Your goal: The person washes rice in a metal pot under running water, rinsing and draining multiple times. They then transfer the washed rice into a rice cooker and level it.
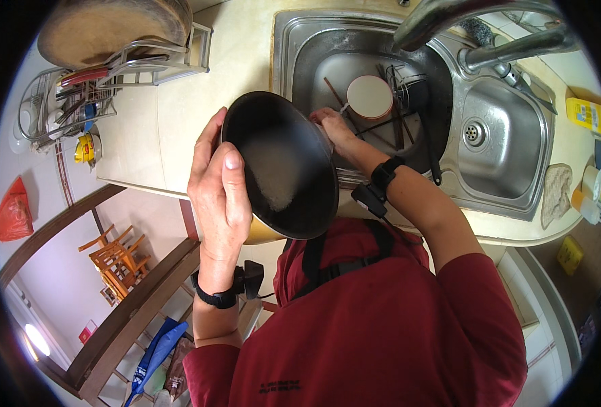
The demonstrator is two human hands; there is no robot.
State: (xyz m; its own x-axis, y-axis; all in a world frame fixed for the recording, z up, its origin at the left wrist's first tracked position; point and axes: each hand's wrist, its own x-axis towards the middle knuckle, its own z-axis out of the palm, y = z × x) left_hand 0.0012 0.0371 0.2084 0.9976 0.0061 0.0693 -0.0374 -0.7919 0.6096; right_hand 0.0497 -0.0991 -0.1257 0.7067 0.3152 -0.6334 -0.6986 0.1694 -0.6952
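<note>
A deep pot (275, 168) with a black inner coating and a gold outside is tilted in front of my body, its mouth facing up towards me. Whitish foam or residue lies on its inner bottom. My left hand (224, 183) grips the pot's left side, thumb over the rim. At the right rim is my right hand (338, 129), fingers curled against the pot's outer side; the pot partly hides what they hold. Beyond it, the large sink basin (313, 61) holds a pale bowl (370, 96) with a red rim, several chopsticks (398, 124) and a black-handled utensil (431, 147).
A faucet (514, 48) arches over the sink from the upper right. The smaller basin (504, 157) is on the right, beside a folded cloth (556, 196) and a yellow bottle (590, 116). On the left counter stands a dish rack (153, 63) with a round wooden board (117, 30).
</note>
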